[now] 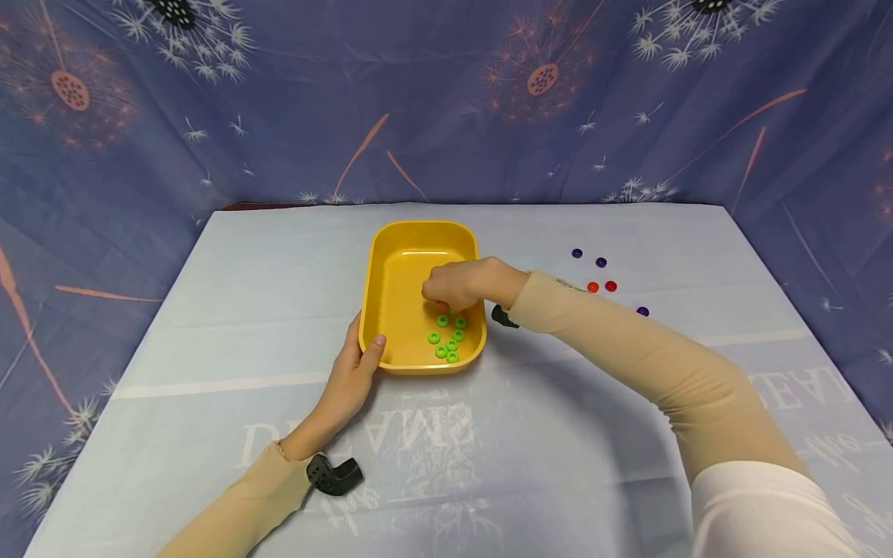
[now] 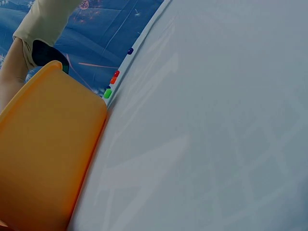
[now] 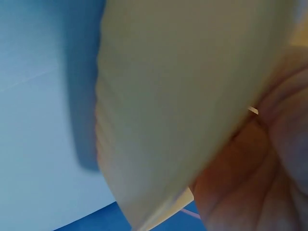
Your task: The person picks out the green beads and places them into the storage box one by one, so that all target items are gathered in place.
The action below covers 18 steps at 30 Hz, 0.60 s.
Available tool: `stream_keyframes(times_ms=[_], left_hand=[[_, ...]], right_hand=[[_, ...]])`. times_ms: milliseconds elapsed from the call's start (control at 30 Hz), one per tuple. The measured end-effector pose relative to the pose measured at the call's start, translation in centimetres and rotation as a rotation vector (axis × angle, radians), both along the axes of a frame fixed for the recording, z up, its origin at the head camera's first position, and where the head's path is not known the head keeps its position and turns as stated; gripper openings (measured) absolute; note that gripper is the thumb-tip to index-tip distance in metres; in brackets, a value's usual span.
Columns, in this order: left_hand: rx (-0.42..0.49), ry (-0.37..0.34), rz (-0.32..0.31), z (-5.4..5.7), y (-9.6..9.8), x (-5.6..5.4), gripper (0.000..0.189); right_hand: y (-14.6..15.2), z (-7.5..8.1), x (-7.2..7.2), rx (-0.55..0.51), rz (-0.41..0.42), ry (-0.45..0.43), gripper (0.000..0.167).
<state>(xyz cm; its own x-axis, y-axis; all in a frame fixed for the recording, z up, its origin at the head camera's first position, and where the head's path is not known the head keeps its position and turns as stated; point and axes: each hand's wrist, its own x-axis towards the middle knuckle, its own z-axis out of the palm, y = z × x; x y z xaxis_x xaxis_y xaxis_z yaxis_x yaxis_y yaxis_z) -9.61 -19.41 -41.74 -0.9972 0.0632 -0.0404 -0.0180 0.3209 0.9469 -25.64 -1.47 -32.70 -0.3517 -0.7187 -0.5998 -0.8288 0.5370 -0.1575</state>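
A yellow plastic tray [image 1: 387, 287] with rounded corners and raised walls lies on the table. My left hand [image 1: 354, 372] grips its near left corner, thumb over the rim and fingers outside below. Over the right side of the tray, my right hand [image 1: 460, 283] reaches down with bent fingers. The fingertips are hidden from above, so whether they pinch anything cannot be seen. Several small green rings [image 1: 451, 345] lie on the tray floor just nearer than that hand. The tray's outer wall [image 2: 53, 149] fills the lower left of the left wrist view.
Right of the tray, red pieces [image 1: 611, 286] and dark blue pieces [image 1: 601, 263] lie scattered on the pale tablecloth [image 1: 279, 263]. A green piece [image 2: 107, 93] shows outside the tray in the left wrist view. A patterned blue curtain [image 1: 446, 101] hangs behind the table.
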Motion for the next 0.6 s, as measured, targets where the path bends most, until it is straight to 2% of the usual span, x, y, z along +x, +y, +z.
stream_keyframes(times_ms=[200, 600], left_hand=[[-0.008, -0.002, 0.003, 0.04, 0.04, 0.00, 0.060], [-0.006, 0.002, 0.003, -0.05, 0.09, -0.02, 0.061]], right_hand=[[0.02, -0.47, -0.12, 0.024, 0.010, 0.030, 0.013], [0.21, -0.42, -0.10, 0.007, -0.007, 0.006, 0.011]])
